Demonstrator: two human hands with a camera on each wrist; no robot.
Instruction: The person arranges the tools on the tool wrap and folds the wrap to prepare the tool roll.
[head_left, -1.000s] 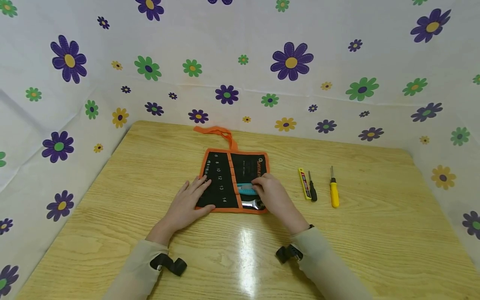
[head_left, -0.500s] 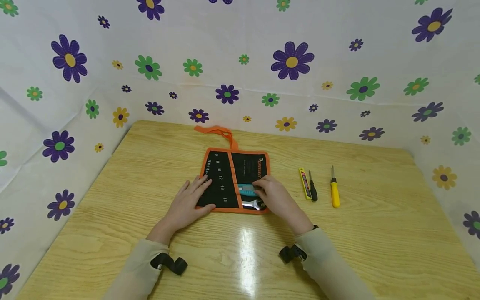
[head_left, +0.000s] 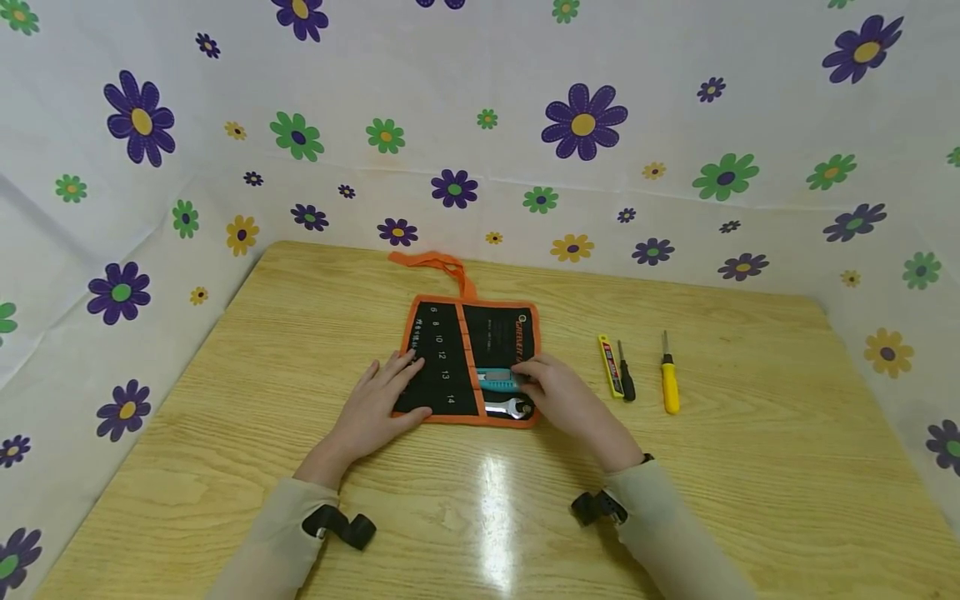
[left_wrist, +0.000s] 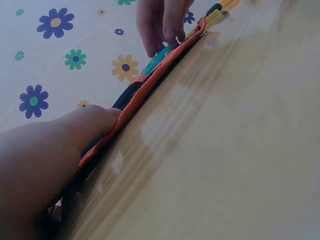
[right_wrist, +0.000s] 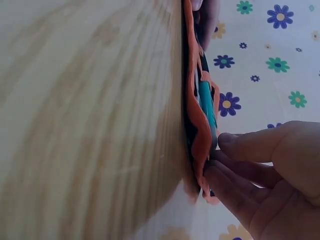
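A black tool pouch (head_left: 491, 329) with orange edging lies unfolded on the table, numbers printed along its left flap. My left hand (head_left: 378, 408) rests on that flap with fingers spread; in the left wrist view its thumb (left_wrist: 95, 122) presses the orange edge. A teal utility knife (head_left: 495, 381) sits with its left end in a pocket on the right half. My right hand (head_left: 562, 396) pinches its outer end between thumb and fingers, as the right wrist view shows the knife (right_wrist: 207, 102) along the pouch. Below it, a silver wrench (head_left: 506, 408) shows its open end from another pocket.
To the right lie a narrow yellow printed box (head_left: 610, 367), a small black-handled screwdriver (head_left: 627, 385) and a yellow-handled screwdriver (head_left: 670, 387). An orange strap (head_left: 442, 262) trails from the pouch's far edge. Flower-patterned cloth (head_left: 480, 158) stands behind the wooden table (head_left: 750, 467).
My right hand has drawn slightly to the right along the knife's end, so more of the knife and the wrench shows. The left hand has stayed in place.
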